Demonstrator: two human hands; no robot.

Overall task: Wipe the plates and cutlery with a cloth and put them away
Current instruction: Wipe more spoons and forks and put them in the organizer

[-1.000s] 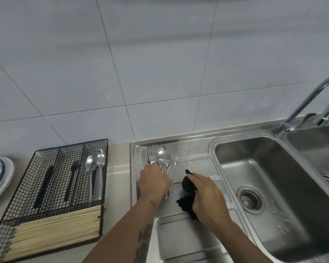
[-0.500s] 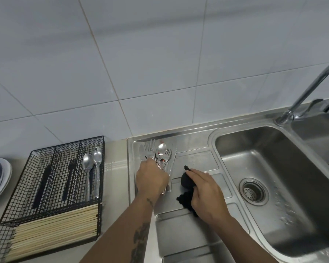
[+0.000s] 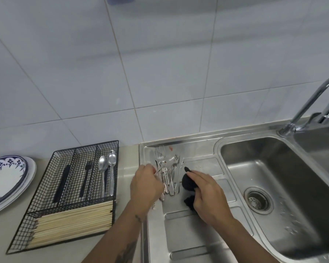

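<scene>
The cutlery lay in a heap of forks and spoons at the back left corner of the steel drainboard, close to its raised left rim. The ribbed drainboard nearer me was bare, and the sink basin opened to the right. On the worktop's left, the black wire tray held two spoons, dark utensils and chopsticks; the plates were cut off by the left edge. The tap ran out of view on the right. My left hand was curled knuckles up over the handles, pinching what seemed one thin piece; its fingers hid the grip. My right hand was closed around the bunched black cloth, pressed to the drainboard just beside the cutlery.
</scene>
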